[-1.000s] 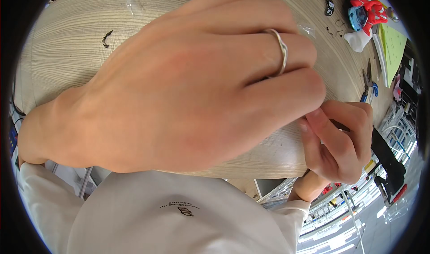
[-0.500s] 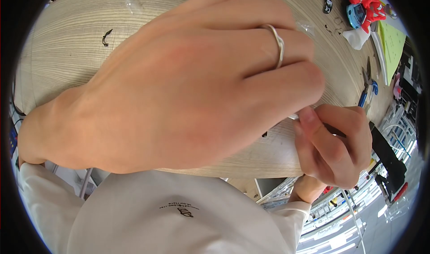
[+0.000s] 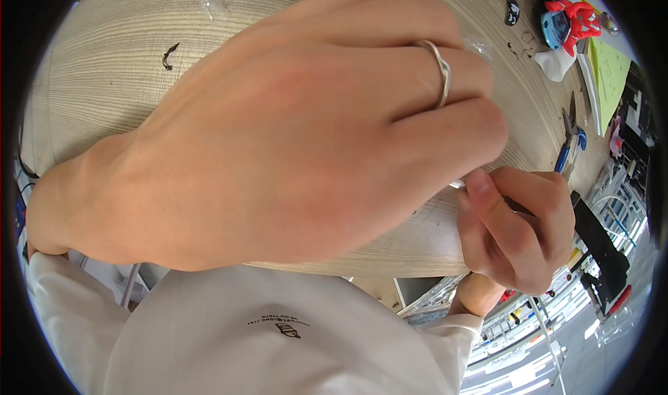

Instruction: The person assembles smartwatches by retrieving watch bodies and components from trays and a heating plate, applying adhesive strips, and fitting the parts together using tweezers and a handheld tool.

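My left hand [image 3: 313, 137], with a silver ring on one finger, spans the middle of the view very close to the camera. Its back faces up and its fingers curl under; whatever they hold is hidden. My right hand [image 3: 518, 228] is closed in a pinch just beyond the left fingertips, over the table's near edge. Between the two hands shows a small shiny piece [image 3: 457, 184], too little of it visible to name. A dark strip is partly seen among the right fingers.
On the wooden table [image 3: 104, 82] lie a small dark curved piece [image 3: 168, 57], clear plastic scraps [image 3: 213, 6] and blue-handled pliers [image 3: 565, 141]. A red figure [image 3: 574, 22] and a yellow-green paper [image 3: 612, 78] are at the upper right.
My right hand has shifted slightly left and down from the left fingertips, and the shiny piece between them has come into view. My left hand has hardly moved and stays curled.
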The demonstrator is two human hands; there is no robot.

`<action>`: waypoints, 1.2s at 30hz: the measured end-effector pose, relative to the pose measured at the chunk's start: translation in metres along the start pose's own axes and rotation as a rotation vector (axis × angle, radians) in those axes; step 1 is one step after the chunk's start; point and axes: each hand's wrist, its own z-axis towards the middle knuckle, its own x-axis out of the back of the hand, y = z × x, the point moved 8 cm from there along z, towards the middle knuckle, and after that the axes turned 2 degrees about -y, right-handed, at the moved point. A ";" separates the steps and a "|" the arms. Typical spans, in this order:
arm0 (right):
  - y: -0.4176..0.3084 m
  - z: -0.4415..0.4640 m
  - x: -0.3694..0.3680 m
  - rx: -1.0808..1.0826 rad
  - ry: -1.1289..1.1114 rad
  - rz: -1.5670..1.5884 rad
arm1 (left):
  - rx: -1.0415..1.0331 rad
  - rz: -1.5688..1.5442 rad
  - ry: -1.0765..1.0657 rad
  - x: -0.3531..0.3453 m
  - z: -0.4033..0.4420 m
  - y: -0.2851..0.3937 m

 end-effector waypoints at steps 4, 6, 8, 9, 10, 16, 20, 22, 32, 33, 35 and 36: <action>0.003 -0.002 0.003 -0.032 0.027 -0.029 | 0.002 0.004 -0.001 -0.003 0.001 0.002; 0.002 -0.002 0.003 -0.028 0.035 -0.045 | 0.001 0.006 0.000 -0.002 0.001 0.001; 0.001 -0.001 0.002 -0.033 0.023 -0.019 | 0.002 0.003 -0.001 0.000 0.002 0.001; 0.001 -0.001 0.002 -0.035 0.020 -0.011 | 0.001 0.001 -0.004 -0.001 0.002 0.002; 0.000 0.000 0.001 -0.016 0.014 -0.017 | 0.006 -0.001 -0.005 0.001 0.003 0.003; 0.005 -0.002 0.004 -0.012 0.018 -0.027 | 0.026 -0.019 -0.025 0.001 0.004 0.005; 0.001 -0.001 0.001 0.028 0.020 -0.026 | 0.037 -0.038 -0.043 0.000 0.007 0.006; 0.001 -0.001 0.001 0.025 0.004 -0.013 | 0.050 -0.054 -0.053 0.001 0.007 0.007; 0.002 0.000 0.003 0.010 0.010 -0.024 | 0.054 -0.058 -0.044 0.003 0.007 0.008; 0.002 0.000 0.003 0.015 0.013 -0.024 | 0.052 -0.058 -0.046 0.003 0.008 0.008; 0.004 0.001 0.003 0.006 -0.009 -0.021 | 0.048 -0.053 -0.047 0.003 0.008 0.008; 0.004 0.001 0.002 0.003 -0.016 -0.019 | 0.046 -0.052 -0.048 0.003 0.007 0.008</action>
